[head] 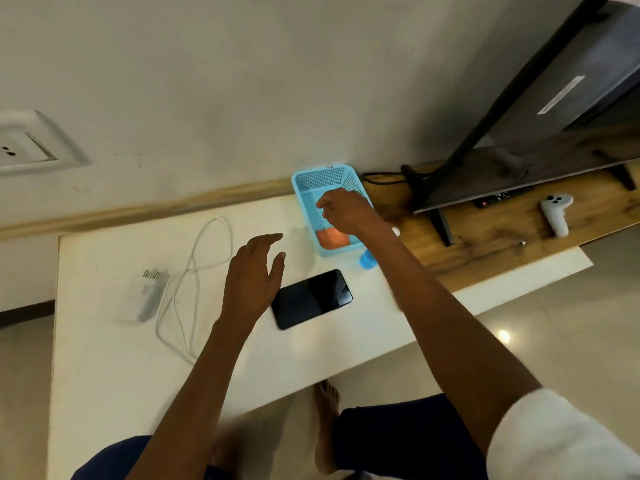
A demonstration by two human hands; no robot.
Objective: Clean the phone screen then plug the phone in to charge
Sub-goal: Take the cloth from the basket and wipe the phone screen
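Phone [311,298] is lying dark, face up at centre frame, untouched. Right hand [341,211] is reaching into the blue basket [304,180] above the orange cloth [333,238], fingers curled, apparently holding nothing; left hand [254,275] is hovering with fingers spread. Next comes gripping the cloth.

The right hand [346,211] reaches into the blue basket [311,181] and covers most of its floor and part of the orange cloth [330,238] there; whether its fingers [323,202] touch the cloth cannot be told. The forearm hides most of a blue bottle cap [366,260] beside the basket. The wall socket [24,147] is cut off by the left edge. The television [554,109] runs out past the right edge, and a remote [498,198] under it is mostly hidden.
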